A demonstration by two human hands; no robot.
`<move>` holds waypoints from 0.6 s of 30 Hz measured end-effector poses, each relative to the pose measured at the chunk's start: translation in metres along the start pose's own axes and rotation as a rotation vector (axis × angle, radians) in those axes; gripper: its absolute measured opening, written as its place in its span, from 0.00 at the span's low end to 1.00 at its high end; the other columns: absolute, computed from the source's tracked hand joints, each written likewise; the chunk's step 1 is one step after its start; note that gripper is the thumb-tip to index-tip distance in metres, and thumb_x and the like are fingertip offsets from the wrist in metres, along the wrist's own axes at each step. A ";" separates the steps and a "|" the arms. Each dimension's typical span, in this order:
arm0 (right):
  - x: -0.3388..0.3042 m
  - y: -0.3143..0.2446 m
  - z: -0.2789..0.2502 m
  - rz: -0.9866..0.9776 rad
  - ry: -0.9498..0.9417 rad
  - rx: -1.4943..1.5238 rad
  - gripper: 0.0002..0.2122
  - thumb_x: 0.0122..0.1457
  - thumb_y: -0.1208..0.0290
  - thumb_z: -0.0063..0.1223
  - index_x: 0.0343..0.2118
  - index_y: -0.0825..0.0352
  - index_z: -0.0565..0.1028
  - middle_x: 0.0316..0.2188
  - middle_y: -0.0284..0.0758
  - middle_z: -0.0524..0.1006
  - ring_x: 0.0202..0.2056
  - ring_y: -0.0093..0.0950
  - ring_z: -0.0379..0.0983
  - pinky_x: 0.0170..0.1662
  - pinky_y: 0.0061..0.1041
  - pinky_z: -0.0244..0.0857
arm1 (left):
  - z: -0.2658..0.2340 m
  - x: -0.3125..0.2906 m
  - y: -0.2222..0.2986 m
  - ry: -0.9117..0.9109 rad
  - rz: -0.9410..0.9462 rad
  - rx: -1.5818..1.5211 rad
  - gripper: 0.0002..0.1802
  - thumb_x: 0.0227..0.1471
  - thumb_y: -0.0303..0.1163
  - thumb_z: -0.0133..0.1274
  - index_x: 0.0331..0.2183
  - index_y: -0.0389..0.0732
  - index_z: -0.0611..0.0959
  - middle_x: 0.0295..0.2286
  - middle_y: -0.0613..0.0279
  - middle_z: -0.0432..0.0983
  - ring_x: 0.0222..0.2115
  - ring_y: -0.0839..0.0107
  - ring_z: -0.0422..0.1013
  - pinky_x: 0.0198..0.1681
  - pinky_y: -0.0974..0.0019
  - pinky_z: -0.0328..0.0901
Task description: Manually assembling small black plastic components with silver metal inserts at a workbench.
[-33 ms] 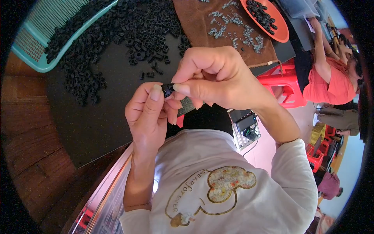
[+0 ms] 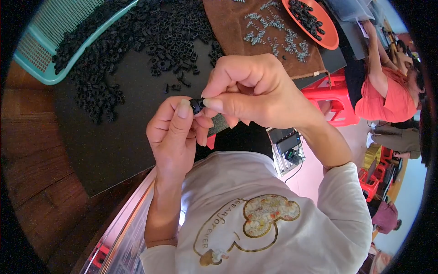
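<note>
A small black plastic part is pinched between my two hands, just off the near edge of the dark table. The thumb and fingers of my left hand close around its left side. From the right, my right hand presses thumb and forefinger together on its other end; whatever lies between those fingertips is mostly covered. Beyond my hands, many loose black plastic parts lie heaped on the table. Small metal springs are scattered over a brown cloth.
A teal basket with black parts spilling round it stands at the far left. An orange-red dish of black parts sits at the far right. Red stools and a person in a coral top are to the right.
</note>
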State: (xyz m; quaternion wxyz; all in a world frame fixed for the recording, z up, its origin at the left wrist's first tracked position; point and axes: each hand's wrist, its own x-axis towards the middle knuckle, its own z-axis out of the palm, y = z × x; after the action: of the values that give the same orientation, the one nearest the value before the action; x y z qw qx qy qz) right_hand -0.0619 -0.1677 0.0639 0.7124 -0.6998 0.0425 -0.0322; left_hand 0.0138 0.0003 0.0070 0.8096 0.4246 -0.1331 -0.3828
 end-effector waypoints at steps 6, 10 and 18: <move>-0.001 0.001 0.001 0.003 0.001 -0.014 0.01 0.57 0.78 0.55 0.30 0.69 0.75 0.25 0.29 0.77 0.20 0.13 0.70 0.20 0.12 0.61 | 0.002 0.001 0.000 0.013 0.030 0.050 0.12 0.62 0.34 0.46 0.35 0.34 0.77 0.25 0.62 0.76 0.20 0.83 0.64 0.21 0.80 0.59; -0.002 -0.001 0.007 -0.002 0.047 -0.014 0.02 0.54 0.83 0.48 0.26 0.70 0.72 0.20 0.31 0.76 0.20 0.15 0.69 0.22 0.17 0.63 | 0.000 0.002 -0.003 -0.025 0.083 0.062 0.12 0.62 0.33 0.46 0.35 0.34 0.76 0.26 0.61 0.76 0.20 0.84 0.63 0.21 0.80 0.58; -0.005 0.007 0.013 -0.045 0.076 0.039 0.01 0.56 0.82 0.51 0.28 0.71 0.73 0.22 0.32 0.77 0.20 0.15 0.70 0.20 0.15 0.63 | -0.003 0.002 -0.007 -0.048 0.125 0.045 0.11 0.61 0.32 0.46 0.35 0.33 0.76 0.27 0.62 0.76 0.19 0.84 0.61 0.20 0.80 0.56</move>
State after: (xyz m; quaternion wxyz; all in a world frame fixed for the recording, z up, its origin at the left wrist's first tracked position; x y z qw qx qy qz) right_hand -0.0654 -0.1545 0.0574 0.7230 -0.6846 0.0532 -0.0757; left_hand 0.0131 -0.0020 -0.0002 0.8188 0.4241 -0.1876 -0.3384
